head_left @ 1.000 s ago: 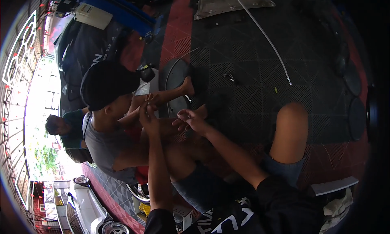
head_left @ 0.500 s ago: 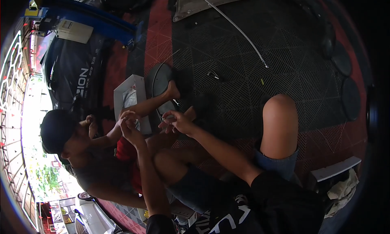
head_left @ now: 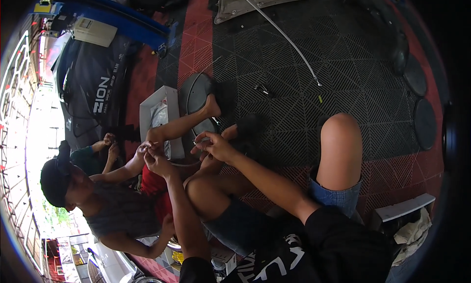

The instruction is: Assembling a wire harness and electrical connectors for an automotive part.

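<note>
My left hand (head_left: 158,164) is raised with its fingers pinched together, meeting the fingers of a co-worker's hand (head_left: 142,149). Whatever sits between those fingertips is too small to make out. To its right, my right hand (head_left: 216,148) has thumb and fingers closed around a small shiny piece at the fingertips, whose kind I cannot tell. Behind both hands, an open white box (head_left: 173,97) holds clear plastic packaging (head_left: 159,113). A thin grey hose (head_left: 188,96) curves beside the box over a dark round pad (head_left: 200,89).
A co-worker in a cap (head_left: 55,175) sits close at my left. On the tiled floor (head_left: 294,121) lie a braided hose (head_left: 284,35), a small dark metal fitting (head_left: 263,90) and a yellow-green piece (head_left: 320,99). A metal panel (head_left: 260,3) lies farther off. Round pads (head_left: 423,123) line the right.
The view has shifted slightly. The co-worker's head has moved back to the left, and their hand now touches my left fingertips. My right hand has barely moved.
</note>
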`<action>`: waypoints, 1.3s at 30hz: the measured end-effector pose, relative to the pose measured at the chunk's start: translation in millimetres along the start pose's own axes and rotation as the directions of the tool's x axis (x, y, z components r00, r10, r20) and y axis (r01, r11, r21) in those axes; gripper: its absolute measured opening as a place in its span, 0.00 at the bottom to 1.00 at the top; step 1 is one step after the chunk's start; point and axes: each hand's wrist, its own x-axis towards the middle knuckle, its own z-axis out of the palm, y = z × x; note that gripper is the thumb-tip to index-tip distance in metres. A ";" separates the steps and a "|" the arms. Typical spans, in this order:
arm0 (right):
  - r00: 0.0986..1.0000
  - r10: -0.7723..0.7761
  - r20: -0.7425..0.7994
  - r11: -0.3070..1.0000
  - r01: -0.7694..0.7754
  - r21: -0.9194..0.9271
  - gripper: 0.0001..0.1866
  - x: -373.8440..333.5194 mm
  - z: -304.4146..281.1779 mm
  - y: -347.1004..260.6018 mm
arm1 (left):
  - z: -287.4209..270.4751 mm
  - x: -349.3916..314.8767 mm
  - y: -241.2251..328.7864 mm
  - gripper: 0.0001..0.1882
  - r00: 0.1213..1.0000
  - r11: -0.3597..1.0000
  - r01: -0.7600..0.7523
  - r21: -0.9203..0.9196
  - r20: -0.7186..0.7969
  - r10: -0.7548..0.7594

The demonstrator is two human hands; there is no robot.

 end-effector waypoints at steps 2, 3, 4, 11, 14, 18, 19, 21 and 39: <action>1.000 0.001 -0.009 1.000 -0.001 -0.004 0.12 -0.9 1.5 -2.0 | -2.2 -2.8 3.1 0.09 0.999 0.998 -0.052 0.027 -0.007 0.052; 1.000 0.013 -0.013 0.999 -0.013 -0.032 0.12 -1.9 1.6 -3.5 | -2.9 -5.9 4.5 0.09 0.997 1.000 -0.015 -0.014 -0.075 0.014; 1.000 0.022 -0.014 0.998 -0.023 -0.059 0.12 -2.4 0.8 -4.1 | -2.0 -8.3 6.3 0.08 0.990 0.998 0.016 -0.058 -0.141 -0.024; 0.999 0.029 -0.015 0.996 -0.030 -0.087 0.12 -5.5 9.8 -7.3 | -8.5 -12.1 16.1 0.09 0.973 0.999 -0.028 -0.024 -0.231 0.022; 1.000 0.000 -0.018 0.993 -0.002 -0.121 0.12 -6.7 8.1 -7.6 | -15.0 -8.7 7.5 0.13 0.982 0.999 -0.052 -0.011 -0.184 0.049; 1.000 -0.019 0.006 0.994 0.020 -0.106 0.13 -3.5 28.0 -12.5 | -63.9 30.6 -18.7 0.12 0.979 0.982 -0.187 0.034 -0.071 0.189; 0.999 -0.040 -0.007 0.994 0.039 -0.099 0.14 -3.2 31.8 -14.5 | -76.0 41.2 -27.3 0.12 0.970 0.970 -0.239 0.039 -0.028 0.240; 0.998 -0.034 -0.054 0.993 0.028 -0.112 0.13 -8.5 10.1 -5.2 | -42.8 -1.8 -37.5 0.14 0.984 0.973 -0.103 0.205 -0.120 0.129; 0.972 -0.213 0.102 0.840 0.235 -0.489 0.10 8.6 92.5 -107.1 | 119.8 -110.1 25.8 0.24 0.670 0.897 0.075 0.435 0.644 -0.368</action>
